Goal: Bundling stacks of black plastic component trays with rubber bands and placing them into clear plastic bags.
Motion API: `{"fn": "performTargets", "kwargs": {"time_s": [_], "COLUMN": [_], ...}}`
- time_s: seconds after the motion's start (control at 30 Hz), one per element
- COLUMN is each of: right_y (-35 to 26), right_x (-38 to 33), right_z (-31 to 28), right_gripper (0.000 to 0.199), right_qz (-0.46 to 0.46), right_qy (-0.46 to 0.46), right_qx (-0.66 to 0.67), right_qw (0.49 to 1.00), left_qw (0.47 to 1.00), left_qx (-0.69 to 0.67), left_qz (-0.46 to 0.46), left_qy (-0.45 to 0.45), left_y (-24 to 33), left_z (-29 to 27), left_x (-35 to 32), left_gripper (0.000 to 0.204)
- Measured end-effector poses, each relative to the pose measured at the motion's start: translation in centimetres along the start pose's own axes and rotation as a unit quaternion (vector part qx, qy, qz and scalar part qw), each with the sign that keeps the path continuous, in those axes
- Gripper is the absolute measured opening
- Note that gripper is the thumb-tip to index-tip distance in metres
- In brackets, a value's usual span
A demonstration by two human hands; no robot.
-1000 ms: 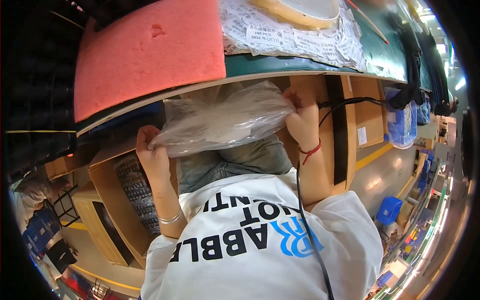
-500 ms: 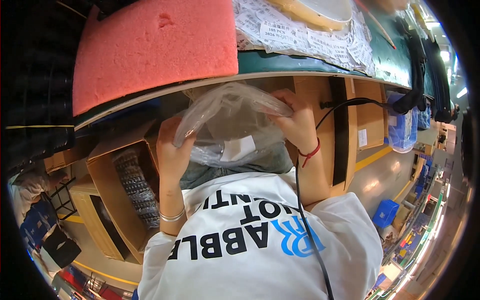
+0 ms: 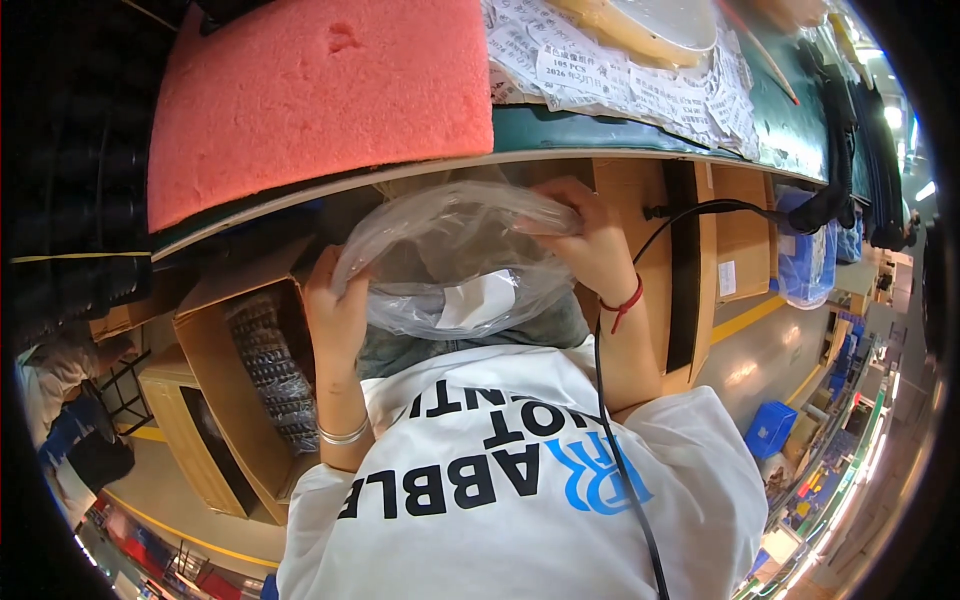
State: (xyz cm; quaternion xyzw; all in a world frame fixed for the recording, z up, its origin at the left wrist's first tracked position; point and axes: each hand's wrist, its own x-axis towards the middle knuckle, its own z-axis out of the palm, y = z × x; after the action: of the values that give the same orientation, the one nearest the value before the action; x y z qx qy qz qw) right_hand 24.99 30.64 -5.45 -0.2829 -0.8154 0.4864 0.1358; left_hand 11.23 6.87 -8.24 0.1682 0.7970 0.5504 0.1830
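A clear plastic bag point(image 3: 410, 305) spreads above my lap, just below the table's edge. My left hand point(image 3: 335, 305) grips the bag's rim on the left side, and my right hand point(image 3: 580, 225) grips it on the right. Between them the rim bows in a thick, bunched fold with the mouth spread. A white slip of paper point(image 3: 478, 300) shows at the bag's near side; whether it lies inside or is stuck on, I cannot tell.
A pink foam sheet point(image 3: 320, 110) covers the table's left part, beside printed white labels point(image 3: 620, 75) and a roll of tape point(image 3: 650, 28). Open cardboard boxes point(image 3: 245, 370) stand at lower left, more cardboard point(image 3: 630, 270) under the table. A black cable point(image 3: 625, 480) crosses my shirt.
My left hand has moved slightly left, and the bag's mouth is stretched wider. Its far rim sits a little lower. Both hands keep hold of it.
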Motion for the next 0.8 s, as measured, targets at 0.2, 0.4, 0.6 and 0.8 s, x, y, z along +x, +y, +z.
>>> {"fn": "performTargets", "kwargs": {"time_s": [0.2, 0.4, 0.6, 0.8], "right_y": [0.3, -1.0, 0.0, 0.2], "right_x": [0.3, 0.2, 0.1, -0.1], "right_z": [0.1, -0.8, -0.7, -0.5], "right_gripper": [0.036, 0.023, 0.029, 0.037], "right_qz": [-0.017, 0.058, 0.009, -0.034], "right_qy": [0.053, 0.085, 0.079, 0.045], "right_qx": [0.009, 0.077, 0.114, 0.099], "right_qw": [0.998, 0.992, 0.990, 0.993], "left_qw": [1.000, 0.998, 0.994, 0.993], "left_qx": [-0.010, 0.027, -0.093, -0.106], "left_qz": [0.013, 0.019, 0.024, 0.052], "left_qy": [0.002, 0.057, 0.055, 0.029], "left_y": [1.4, 0.3, 0.3, 1.4], "left_z": [0.7, -0.3, 0.0, 0.9], "left_x": [-0.1, 0.2, 0.3, 0.2], "left_gripper": [0.010, 0.008, 0.015, 0.025]}}
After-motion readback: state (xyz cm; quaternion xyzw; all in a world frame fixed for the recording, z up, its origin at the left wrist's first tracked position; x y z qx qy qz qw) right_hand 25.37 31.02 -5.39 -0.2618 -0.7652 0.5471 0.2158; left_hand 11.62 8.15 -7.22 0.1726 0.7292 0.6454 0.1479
